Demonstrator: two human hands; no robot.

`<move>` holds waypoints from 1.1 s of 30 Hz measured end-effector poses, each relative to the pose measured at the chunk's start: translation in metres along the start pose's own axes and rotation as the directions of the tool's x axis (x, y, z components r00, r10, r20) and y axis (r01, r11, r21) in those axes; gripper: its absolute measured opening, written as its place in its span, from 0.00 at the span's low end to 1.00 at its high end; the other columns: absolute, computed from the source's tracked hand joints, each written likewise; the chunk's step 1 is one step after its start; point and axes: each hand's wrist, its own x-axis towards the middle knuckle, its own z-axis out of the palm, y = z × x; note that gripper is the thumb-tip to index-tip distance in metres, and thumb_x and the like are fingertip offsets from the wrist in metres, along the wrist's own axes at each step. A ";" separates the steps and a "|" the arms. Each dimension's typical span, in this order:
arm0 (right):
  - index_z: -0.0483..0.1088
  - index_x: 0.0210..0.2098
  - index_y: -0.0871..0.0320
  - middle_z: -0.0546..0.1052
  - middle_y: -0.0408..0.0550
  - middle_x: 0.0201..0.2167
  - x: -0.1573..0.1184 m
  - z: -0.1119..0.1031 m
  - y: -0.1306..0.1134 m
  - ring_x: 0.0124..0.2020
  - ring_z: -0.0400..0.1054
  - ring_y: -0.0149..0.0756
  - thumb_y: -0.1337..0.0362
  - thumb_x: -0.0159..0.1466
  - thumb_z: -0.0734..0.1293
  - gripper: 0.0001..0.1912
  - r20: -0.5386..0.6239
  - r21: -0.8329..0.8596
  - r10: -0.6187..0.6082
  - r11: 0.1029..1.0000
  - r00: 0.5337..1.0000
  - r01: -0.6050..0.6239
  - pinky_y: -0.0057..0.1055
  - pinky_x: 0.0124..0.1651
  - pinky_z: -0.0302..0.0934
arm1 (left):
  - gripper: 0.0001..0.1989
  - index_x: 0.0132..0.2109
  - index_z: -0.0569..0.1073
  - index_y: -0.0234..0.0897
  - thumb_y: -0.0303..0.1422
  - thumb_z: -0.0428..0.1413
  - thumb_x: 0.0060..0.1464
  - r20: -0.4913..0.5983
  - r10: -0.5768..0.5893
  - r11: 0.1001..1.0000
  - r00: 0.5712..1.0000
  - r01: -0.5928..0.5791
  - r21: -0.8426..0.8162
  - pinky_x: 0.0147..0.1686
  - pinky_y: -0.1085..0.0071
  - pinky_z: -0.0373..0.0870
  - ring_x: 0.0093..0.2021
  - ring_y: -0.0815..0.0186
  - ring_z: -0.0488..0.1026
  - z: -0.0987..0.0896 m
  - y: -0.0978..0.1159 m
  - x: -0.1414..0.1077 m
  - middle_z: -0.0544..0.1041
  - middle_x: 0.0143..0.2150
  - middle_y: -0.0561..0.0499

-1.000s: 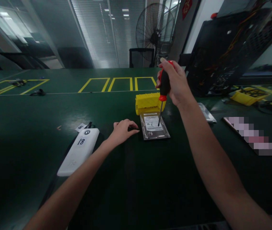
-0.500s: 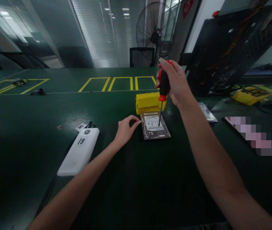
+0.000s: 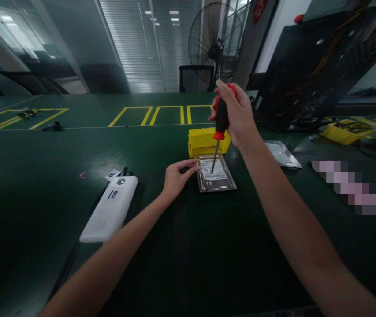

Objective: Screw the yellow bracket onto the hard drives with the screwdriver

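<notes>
A silver hard drive (image 3: 219, 181) with a white label lies flat on the green table, label side up. My right hand (image 3: 239, 112) grips the red and black handle of a screwdriver (image 3: 221, 115). Its shaft slants down to the left, and the tip appears over the label; whether it touches cannot be told. My left hand (image 3: 176, 178) is at the drive's left edge, thumb and fingertips brought together in a pinch. Anything between those fingertips is too small to make out. Right behind the drive is a yellow plastic bin (image 3: 204, 141).
A white power bank (image 3: 110, 209) marked 18 lies to the left with a cable. Another silver drive (image 3: 283, 155) is beyond my right forearm, near a blurred-out flat object (image 3: 349, 187). A black computer case (image 3: 307, 79) and a yellow tray (image 3: 346, 132) stand at right.
The screwdriver in my right hand has shifted left, its tip closer to my left hand. My left fingertips have moved slightly right, over the drive's edge.
</notes>
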 end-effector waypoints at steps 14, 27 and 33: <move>0.60 0.31 0.54 0.63 0.37 0.21 -0.001 0.010 0.001 0.19 0.60 0.24 0.51 0.58 0.64 0.14 -0.043 0.137 -0.202 0.969 0.978 0.206 0.26 0.22 0.61 | 0.16 0.42 0.75 0.35 0.37 0.60 0.46 0.029 -0.073 0.983 0.997 0.077 -0.164 0.45 0.64 0.72 0.40 0.64 0.76 0.001 -0.001 -0.002 0.78 0.41 0.46; 0.59 0.32 0.51 0.62 0.38 0.23 -0.004 0.014 0.003 0.21 0.62 0.27 0.43 0.56 0.61 0.19 -0.036 0.025 -0.158 0.987 0.987 0.159 0.28 0.26 0.64 | 0.17 0.44 0.74 0.35 0.38 0.59 0.46 0.030 -0.057 0.992 0.998 0.060 -0.114 0.44 0.64 0.72 0.40 0.63 0.76 0.002 -0.001 -0.002 0.78 0.41 0.47; 0.59 0.33 0.49 0.64 0.38 0.23 -0.011 0.021 0.006 0.21 0.62 0.28 0.42 0.54 0.61 0.19 -0.007 -0.042 -0.126 0.991 0.992 0.125 0.28 0.26 0.63 | 0.17 0.45 0.74 0.37 0.36 0.59 0.46 -0.005 -0.059 0.998 0.998 0.058 -0.038 0.45 0.63 0.71 0.40 0.63 0.76 0.003 0.000 -0.001 0.79 0.39 0.48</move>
